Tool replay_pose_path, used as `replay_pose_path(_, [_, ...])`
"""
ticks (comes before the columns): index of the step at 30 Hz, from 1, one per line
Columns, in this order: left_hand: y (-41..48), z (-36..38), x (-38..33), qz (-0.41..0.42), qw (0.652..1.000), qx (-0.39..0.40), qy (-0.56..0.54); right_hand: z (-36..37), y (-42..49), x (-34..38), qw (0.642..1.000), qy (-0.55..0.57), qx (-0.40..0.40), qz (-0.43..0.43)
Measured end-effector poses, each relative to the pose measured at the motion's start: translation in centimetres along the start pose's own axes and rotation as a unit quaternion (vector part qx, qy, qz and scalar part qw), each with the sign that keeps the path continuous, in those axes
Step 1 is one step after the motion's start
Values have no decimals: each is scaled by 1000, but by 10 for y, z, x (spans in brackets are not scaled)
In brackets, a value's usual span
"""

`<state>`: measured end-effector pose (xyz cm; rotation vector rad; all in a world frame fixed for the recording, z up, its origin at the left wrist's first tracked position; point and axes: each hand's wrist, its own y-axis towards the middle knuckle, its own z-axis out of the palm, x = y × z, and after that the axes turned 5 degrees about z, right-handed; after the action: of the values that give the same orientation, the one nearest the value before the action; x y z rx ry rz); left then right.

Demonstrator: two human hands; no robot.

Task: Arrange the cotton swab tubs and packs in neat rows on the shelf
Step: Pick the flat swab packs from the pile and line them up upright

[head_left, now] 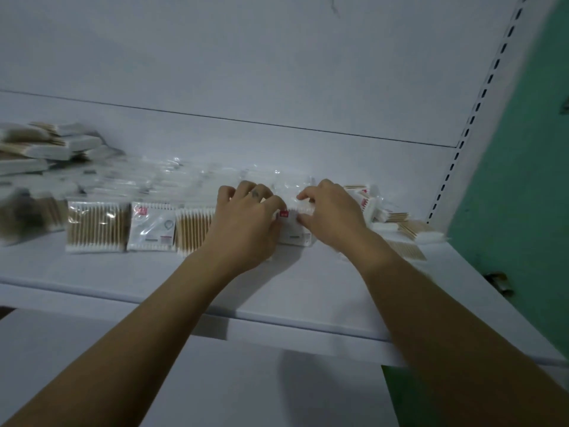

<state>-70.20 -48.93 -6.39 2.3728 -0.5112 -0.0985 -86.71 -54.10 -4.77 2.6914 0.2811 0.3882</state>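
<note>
Nearest to the camera was the front lip of the white shelf point(277, 306), and both forearms reached over it; the two hands met on one labelled swab pack point(292, 231), which lay flat on the shelf board between them, its white face and small red tag turned up; the left hand point(246, 223) had its fingers curled onto the left edge of this pack, and the right hand point(332, 214) pinched its upper right edge with thumb and fingers, so both hands gripped the same pack.

The pack sat at the right end of the front row; directly to its left, partly under the left hand, lay a wooden-stick pack point(194, 232), then a second labelled pack point(151, 229), then another wooden-stick pack point(97, 228), all side by side with the sticks pointing away from the viewer; the held pack had the same direction, so I judge that the coming move was only a short slide to the left, until its edge touched the neighbour; the left hand was the nearer one to that gap.

To the right, just beside the right hand, lay a loose heap of packs point(397, 224); behind the row lay clear wrapped packs point(184, 177), blurred; far left was a disorderly pile of packs point(46, 146); behind everything stood the white back panel point(277, 72).
</note>
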Motion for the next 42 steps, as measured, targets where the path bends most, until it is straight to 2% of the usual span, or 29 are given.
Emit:
replay_pose_path(3, [1,5,-8,14,1000,-8,22,-12,-5,-3,999,21,26,4])
replay_pose_path(6, [1,5,-28,26,1000,-1,-9,-34,-14,-24,999,19,28,24])
replay_pose_path(11, [15,21,-80,37,983,147,-100,-68,-30,-65,993,-33,105,51])
replay_pose_path(15, [30,40,-100,61,965,221,-131,-73,-44,-80,989,-31,135,42])
replay_pose_path(18, [41,51,-103,38,947,277,-156,-72,-54,-92,988,-31,147,24])
replay_pose_path(23, [41,51,-113,38,971,192,-138,-72,-64,-109,992,14,126,17])
replay_pose_path(25, [41,46,-113,3,977,157,-142,-74,-62,-115,993,43,105,15])
replay_pose_path(29, [50,14,-102,-90,967,97,-219,-77,-56,-113,988,142,65,-4])
replay_pose_path(33, [49,-15,-88,-96,952,96,-274,-75,-52,-96,956,280,90,1])
replay_pose_path(36, [42,-22,-83,-92,953,111,-266,-71,-50,-80,957,274,95,-24])
replay_pose_path(39, [35,-29,-72,-119,968,48,-217,-66,-47,-66,967,245,63,-9])
replay_pose_path(42, [19,-30,-56,-94,990,9,-105,-50,-46,-54,975,213,56,7])
